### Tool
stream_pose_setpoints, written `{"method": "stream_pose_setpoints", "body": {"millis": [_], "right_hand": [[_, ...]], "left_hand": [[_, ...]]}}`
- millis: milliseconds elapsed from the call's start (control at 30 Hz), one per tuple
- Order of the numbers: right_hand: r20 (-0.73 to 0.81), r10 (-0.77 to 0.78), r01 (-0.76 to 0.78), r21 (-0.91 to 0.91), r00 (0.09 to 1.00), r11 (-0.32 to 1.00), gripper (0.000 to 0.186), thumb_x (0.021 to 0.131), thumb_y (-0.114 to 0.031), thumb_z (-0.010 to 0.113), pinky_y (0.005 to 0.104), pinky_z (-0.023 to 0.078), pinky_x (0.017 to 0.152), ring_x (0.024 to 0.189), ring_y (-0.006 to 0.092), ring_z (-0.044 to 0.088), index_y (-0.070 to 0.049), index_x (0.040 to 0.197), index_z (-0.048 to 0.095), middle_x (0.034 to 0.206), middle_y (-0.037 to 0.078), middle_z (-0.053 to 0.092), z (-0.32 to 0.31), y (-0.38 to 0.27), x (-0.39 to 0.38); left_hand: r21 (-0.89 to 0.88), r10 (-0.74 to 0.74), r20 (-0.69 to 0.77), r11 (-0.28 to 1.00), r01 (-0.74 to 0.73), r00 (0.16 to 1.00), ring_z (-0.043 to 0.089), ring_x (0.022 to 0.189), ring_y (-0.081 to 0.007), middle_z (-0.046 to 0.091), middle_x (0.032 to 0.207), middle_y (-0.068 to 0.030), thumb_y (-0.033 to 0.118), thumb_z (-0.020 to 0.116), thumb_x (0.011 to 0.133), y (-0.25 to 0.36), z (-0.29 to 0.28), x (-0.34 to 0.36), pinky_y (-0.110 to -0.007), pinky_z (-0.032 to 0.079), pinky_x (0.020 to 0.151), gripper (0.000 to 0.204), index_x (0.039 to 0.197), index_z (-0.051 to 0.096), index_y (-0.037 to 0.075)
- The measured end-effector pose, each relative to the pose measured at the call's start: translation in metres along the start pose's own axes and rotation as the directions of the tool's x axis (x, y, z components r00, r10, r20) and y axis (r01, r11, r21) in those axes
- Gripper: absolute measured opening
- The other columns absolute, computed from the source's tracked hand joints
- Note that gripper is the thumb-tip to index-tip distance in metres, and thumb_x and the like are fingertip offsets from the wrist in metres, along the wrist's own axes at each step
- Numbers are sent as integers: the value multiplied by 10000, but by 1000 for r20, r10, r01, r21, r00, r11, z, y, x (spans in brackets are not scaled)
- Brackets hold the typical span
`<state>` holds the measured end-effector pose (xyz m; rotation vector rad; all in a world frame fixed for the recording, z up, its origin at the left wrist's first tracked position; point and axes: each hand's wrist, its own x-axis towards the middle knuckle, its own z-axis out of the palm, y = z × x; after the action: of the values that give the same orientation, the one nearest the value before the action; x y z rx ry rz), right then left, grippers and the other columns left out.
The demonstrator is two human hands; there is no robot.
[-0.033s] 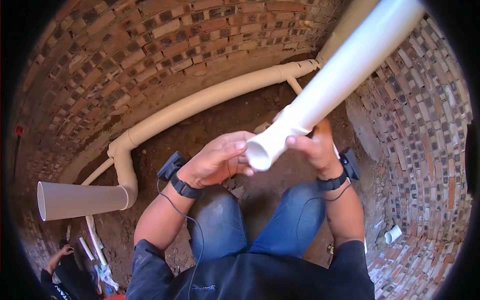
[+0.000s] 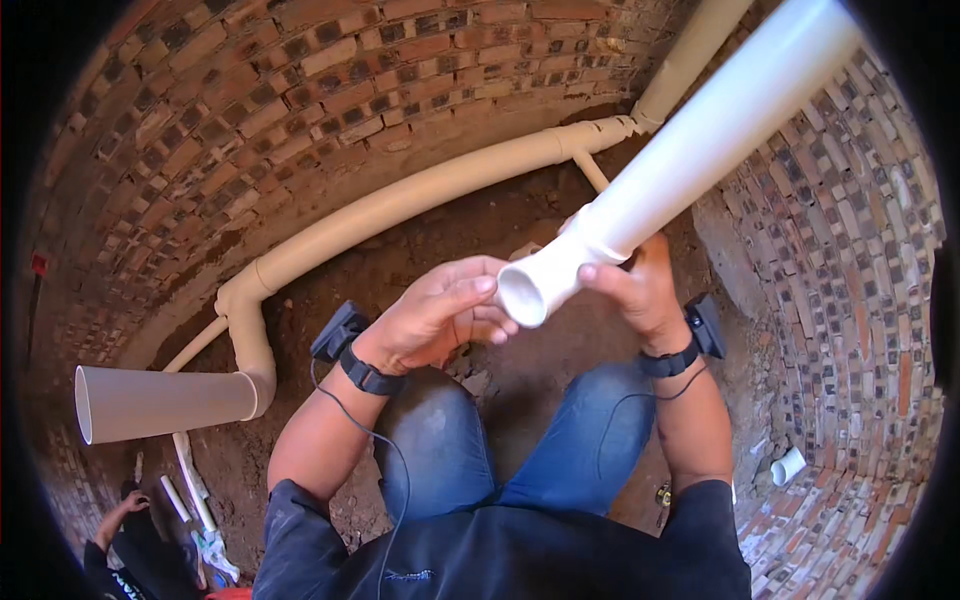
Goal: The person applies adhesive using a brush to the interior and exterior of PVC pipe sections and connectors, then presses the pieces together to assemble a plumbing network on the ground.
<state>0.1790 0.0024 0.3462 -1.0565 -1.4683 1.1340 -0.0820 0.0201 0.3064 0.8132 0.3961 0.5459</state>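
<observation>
A long white plastic pipe [image 2: 730,125] slants from the upper right down to my hands. At its lower end is a short, wider white pipe fitting [image 2: 560,275], its round mouth facing me. My right hand [image 2: 640,290] grips the fitting where it meets the pipe, thumb in front and the other fingers mostly hidden behind. Beside the mouth's left rim is my left hand [image 2: 445,310], thumb and fingers apart and loosely bent. Its fingertips come up to the rim; whether they press on it is hard to see.
A cream drain pipe [image 2: 400,205] runs along the curved-looking brick wall [image 2: 340,70], with an open-ended pipe [image 2: 165,405] at left. Another person [image 2: 140,540] is at lower left near thin white pipes [image 2: 190,490]. A small pipe piece [image 2: 788,467] lies at right.
The white pipe and its fitting have shifted slightly right and up, with my right hand on them. My left hand has barely moved.
</observation>
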Motion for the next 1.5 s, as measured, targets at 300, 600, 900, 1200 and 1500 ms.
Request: {"method": "stream_pose_setpoints", "body": {"millis": [300, 600, 900, 1200, 1500], "right_hand": [[-235, -198, 135, -260, 952, 956, 411, 820, -223, 847, 312, 537, 822, 902, 144, 658, -3, 1115, 663, 992, 56, 706, -16, -2, -6], [-71, -13, 21, 116, 997, 993, 511, 787, -272, 751, 326, 532, 852, 944, 199, 659, 1, 1188, 591, 1041, 116, 685, -62, 8, -20], [550, -5, -383, 588, 835, 712, 621, 729, -221, 716, 347, 558, 838, 928, 253, 688, 52, 1266, 564, 1024, 151, 676, -57, 42, -21], [408, 240, -464, 642, 881, 610, 441, 1025, -406, 571, 287, 557, 757, 862, 134, 677, 2, 1183, 629, 991, 74, 686, -43, 47, -17], [485, 59, -454, 761, 873, 462, 421, 1025, -362, 553, 299, 567, 703, 772, 182, 669, -7, 1252, 566, 939, 99, 676, -5, 44, 0]], "left_hand": [[626, 296, -108, 762, -167, 949, 587, 769, -94, 623, 888, -55, 314, 772, 896, 12, 40, 77, -271, 511, 684, 480, 1128, 527, -28], [599, 143, 133, 777, -194, 981, 596, 1013, -148, 631, 1084, -80, 412, 724, 927, -6, 43, 93, -340, 500, 928, 582, 1244, 522, -32], [454, 71, 280, 869, -197, 957, 552, 1242, -226, 560, 1394, -136, 314, 847, 774, -12, 57, 118, -368, 457, 1067, 789, 1421, 515, 8], [510, 415, -25, 788, -345, 910, 666, 1098, -230, 676, 1232, -154, 158, 858, 751, 1, 42, 106, -384, 535, 991, 670, 1326, 554, -6], [266, 394, 73, 878, -399, 916, 602, 1220, -248, 587, 1370, -175, 315, 858, 733, -21, 31, 97, -397, 483, 1056, 828, 1397, 487, -12]]}}
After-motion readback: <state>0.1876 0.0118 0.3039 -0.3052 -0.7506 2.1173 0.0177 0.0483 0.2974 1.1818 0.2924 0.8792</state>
